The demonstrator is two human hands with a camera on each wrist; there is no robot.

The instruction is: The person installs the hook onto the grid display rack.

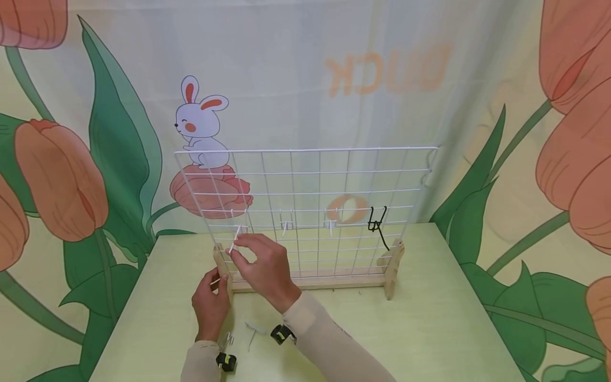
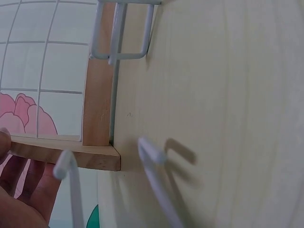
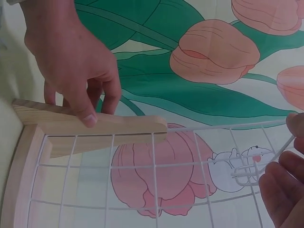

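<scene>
My right hand (image 1: 267, 268) pinches the arm of a white wire hook (image 1: 236, 240) at the left part of a white wire grid (image 1: 305, 150). In the right wrist view, the looped back of this hook (image 3: 244, 183) lies against the grid wires; whether it is seated cannot be told. My left hand (image 1: 210, 307) holds the left wooden end support (image 1: 222, 262) of the grid's stand, with the thumb (image 3: 89, 118) on its near face and the other fingers behind. Farther right, two white hooks (image 1: 286, 226) and a black hook (image 1: 376, 225) hang on the grid.
Loose white hooks (image 1: 253, 331) lie on the pale table near my wrists, and one (image 2: 128, 56) shows close up in the left wrist view. The right wooden support (image 1: 393, 270) stands at the far end. A printed curtain (image 1: 296, 79) hangs behind the grid.
</scene>
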